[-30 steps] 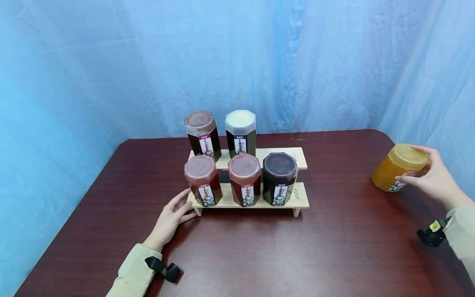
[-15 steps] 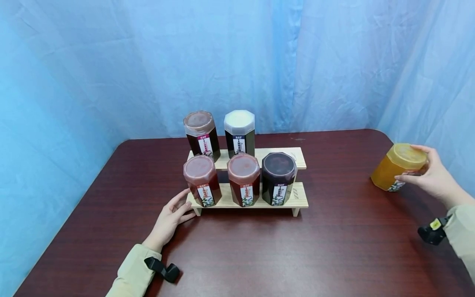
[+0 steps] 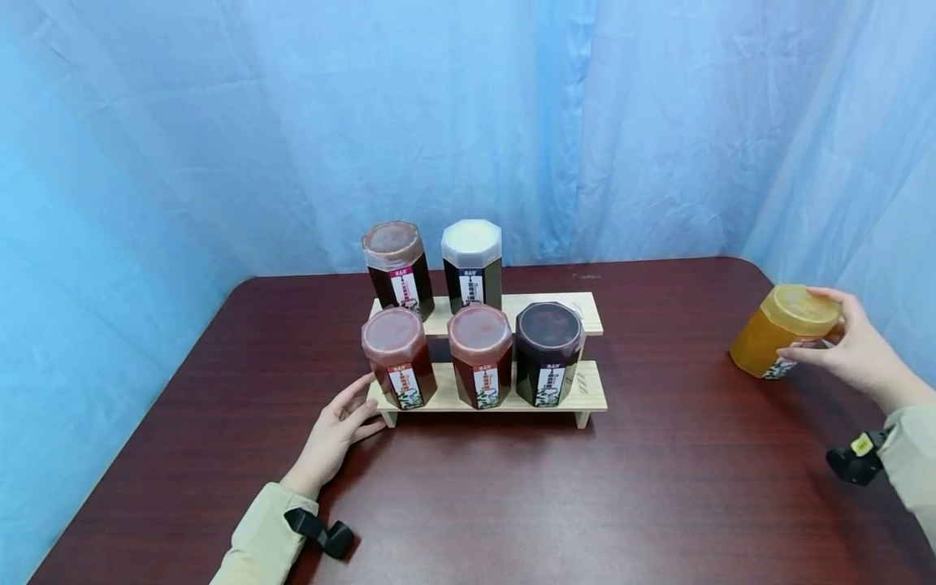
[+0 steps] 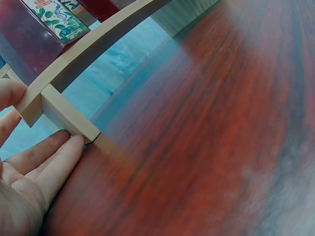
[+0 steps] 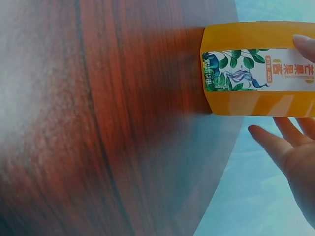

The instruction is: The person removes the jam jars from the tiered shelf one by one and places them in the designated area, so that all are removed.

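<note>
At the right of the head view, my right hand (image 3: pixel 855 357) grips a yellow jam jar (image 3: pixel 777 341) near its lid, thumb on the near side. The right wrist view shows its leafy label (image 5: pixel 246 70) and its base close against the tabletop. My left hand (image 3: pixel 332 435) touches the left end of a two-tier wooden rack (image 3: pixel 592 390), fingers fairly straight. In the left wrist view, fingertips (image 4: pixel 74 142) meet the rack's leg (image 4: pixel 69 113), and another rests at the shelf's end. On the lower shelf stand two red jars (image 3: pixel 395 357) and a dark purple jar (image 3: pixel 550 353).
Two dark jars, one with a brownish lid (image 3: pixel 392 240) and one with a white lid (image 3: pixel 471 237), stand on the rack's upper shelf. The dark red-brown table (image 3: pixel 658 487) runs back to a blue curtain (image 3: pixel 468 122). Each wrist wears a black camera (image 3: pixel 325 532).
Both hands keep their places, the right one on the yellow jam jar and the left at the rack. Only a slight shift of the whole head view shows.
</note>
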A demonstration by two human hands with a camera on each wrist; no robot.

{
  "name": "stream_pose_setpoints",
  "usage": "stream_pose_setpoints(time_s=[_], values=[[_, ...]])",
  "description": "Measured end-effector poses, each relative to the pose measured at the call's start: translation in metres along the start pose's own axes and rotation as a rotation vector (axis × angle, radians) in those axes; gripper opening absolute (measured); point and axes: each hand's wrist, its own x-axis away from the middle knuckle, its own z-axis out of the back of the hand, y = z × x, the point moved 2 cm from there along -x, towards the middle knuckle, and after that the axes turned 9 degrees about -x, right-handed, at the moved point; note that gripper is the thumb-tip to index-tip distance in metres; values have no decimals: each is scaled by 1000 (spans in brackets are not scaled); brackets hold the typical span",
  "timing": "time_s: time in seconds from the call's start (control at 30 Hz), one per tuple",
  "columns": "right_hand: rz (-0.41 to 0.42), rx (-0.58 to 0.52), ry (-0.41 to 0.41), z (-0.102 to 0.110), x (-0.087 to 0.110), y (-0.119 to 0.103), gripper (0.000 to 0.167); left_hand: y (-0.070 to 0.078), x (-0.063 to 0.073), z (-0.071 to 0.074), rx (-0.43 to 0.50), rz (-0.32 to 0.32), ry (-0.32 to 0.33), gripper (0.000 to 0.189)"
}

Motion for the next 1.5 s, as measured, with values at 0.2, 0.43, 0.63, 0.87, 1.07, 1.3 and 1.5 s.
stream_pose_setpoints(time_s=[0.2, 0.43, 0.63, 0.87, 1.07, 1.3, 1.5], values=[[-14, 39, -1, -2, 9, -15, 94, -1, 1, 0, 3, -5, 6, 52], [-76, 96, -9, 0, 10, -14, 92, -2, 2, 0, 1, -3, 2, 52], [-94, 113, 17, 4, 7, -13, 87, -2, 2, 0, 0, 3, 7, 51], [-56, 111, 32, 5, 11, -36, 87, 0, 1, 0, -14, -2, -11, 52], [-28, 120, 78, 4, 14, -54, 80, 1, 0, 0, -19, -9, -21, 53], [-10, 132, 147, 7, 8, -37, 77, 1, 0, 0, -6, 1, -17, 52], [-21, 84, 109, -9, 15, -70, 74, 1, 0, 0, 4, 3, -11, 52]])
